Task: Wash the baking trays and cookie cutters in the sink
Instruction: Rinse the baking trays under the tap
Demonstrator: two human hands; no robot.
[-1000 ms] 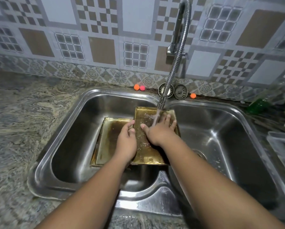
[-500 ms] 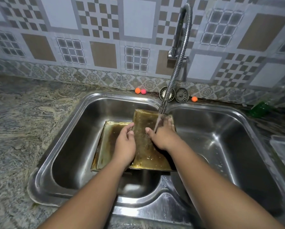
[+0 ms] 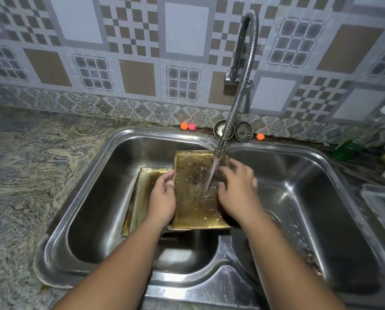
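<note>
Water from the flexible coiled-steel tap [image 3: 236,104] falls onto a rectangular, gold-coloured metal baking tray [image 3: 195,193] stained brown across its floor, which is held over the divider of the double-bowl stainless steel sink [image 3: 111,171]. Its long axis runs away from the person, the far short edge tipped slightly up toward the tiled wall, the near short edge low by the sink's front ledge. The left hand [image 3: 162,200] pinches the tray's left long rim, thumb on the inside and fingers curled beneath. The right hand [image 3: 236,191] lies on the tray's right side with fingers spread, palm pressed to the wet surface beside the stream; whether it grips the rim I cannot tell. A second gold rectangular tray [image 3: 142,198], likewise brown-stained, lies in the left bowl, partly beneath the first. Two round steel drain strainers [image 3: 244,132] and small orange and pink balls [image 3: 183,125] sit on the ledge behind the sink.
</note>
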